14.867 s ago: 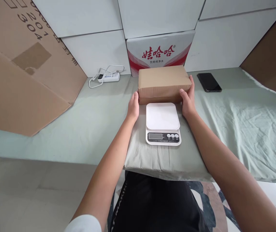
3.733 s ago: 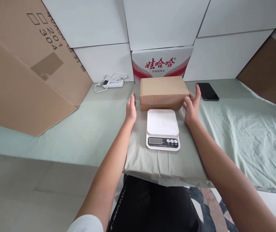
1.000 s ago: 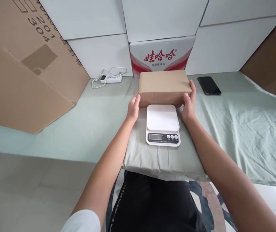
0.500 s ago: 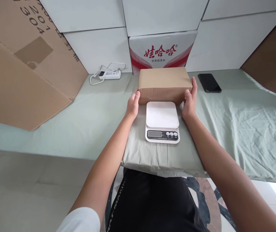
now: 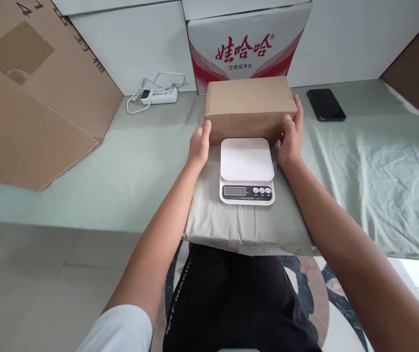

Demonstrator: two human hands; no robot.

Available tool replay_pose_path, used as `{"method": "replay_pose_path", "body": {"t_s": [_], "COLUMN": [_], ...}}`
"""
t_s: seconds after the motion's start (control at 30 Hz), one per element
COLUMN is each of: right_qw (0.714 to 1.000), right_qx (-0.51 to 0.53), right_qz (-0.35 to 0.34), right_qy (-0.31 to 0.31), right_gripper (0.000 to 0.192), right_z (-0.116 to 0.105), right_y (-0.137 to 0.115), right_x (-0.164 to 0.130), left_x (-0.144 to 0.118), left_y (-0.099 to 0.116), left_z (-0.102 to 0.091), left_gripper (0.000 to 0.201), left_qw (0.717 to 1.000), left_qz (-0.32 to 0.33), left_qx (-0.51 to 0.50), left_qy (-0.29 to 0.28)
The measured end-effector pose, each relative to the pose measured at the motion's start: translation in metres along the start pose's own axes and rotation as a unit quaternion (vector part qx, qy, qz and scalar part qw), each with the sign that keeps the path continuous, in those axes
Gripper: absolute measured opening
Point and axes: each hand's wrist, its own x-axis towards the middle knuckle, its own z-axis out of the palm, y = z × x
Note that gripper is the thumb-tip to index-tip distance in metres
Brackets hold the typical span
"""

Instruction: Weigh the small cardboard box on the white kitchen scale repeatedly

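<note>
**Both hands clasp the brown carton behind the scale**

The brown cardboard box sits on the cloth-covered tabletop, just behind the white kitchen scale and in front of the red-and-white printed carton. The left hand presses flat against the box's left end near the front lower corner; the right hand cups the right end, fingers running up along that edge. Each grip is a flat, open-palmed clasp on the box, not a pinch. The box looks stiff and closed, with matte faces that should not slip; its weight cannot be told, though an even two-sided squeeze low on the ends seems the safest hold. A black phone lies to the right, a white power strip to the left
</note>
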Motion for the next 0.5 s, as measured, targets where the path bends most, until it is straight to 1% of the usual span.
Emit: {"method": "replay_pose_path", "body": {"t_s": [0.1, 0.13, 0.23, 0.3, 0.37, 0.43, 0.5], "right_qw": [1.000, 1.000, 0.997, 0.992, 0.988, 0.982, 0.973], "right_qx": [0.014, 0.011, -0.020, -0.033, -0.044, -0.069, -0.106], "right_qz": [-0.006, -0.018, -0.077, -0.120, -0.150, -0.173, -0.199], "right_qy": [0.005, 0.007, 0.008, 0.011, 0.014, 0.024, 0.046], "right_gripper": [0.111, 0.114, 0.117, 0.119, 0.123, 0.124, 0.124], "right_z": [0.002, 0.004, 0.009, 0.013, 0.015, 0.013, 0.005], "right_y": [-0.004, -0.007, -0.029, -0.049, -0.069, -0.087, -0.100], "right_x": [-0.003, -0.005, -0.011, -0.016, -0.020, -0.025, -0.031], "left_x": [-0.002, -0.003, -0.003, -0.003, -0.007, -0.016, -0.033], "left_y": [0.007, 0.010, 0.019, 0.027, 0.036, 0.047, 0.060], "left_z": [-0.002, -0.002, -0.001, 0.000, 0.000, -0.002, -0.006], "left_gripper": [0.086, 0.087, 0.087, 0.087, 0.087, 0.086, 0.082], "left_qw": [0.999, 0.999, 0.999, 0.998, 0.995, 0.993, 0.992], "left_qz": [-0.042, -0.038, 0.008, 0.050, 0.083, 0.102, 0.104], "left_qx": [0.014, 0.017, 0.030, 0.037, 0.039, 0.036, 0.035], "left_qy": [-0.015, -0.015, -0.005, 0.015, 0.036, 0.051, 0.062]}}
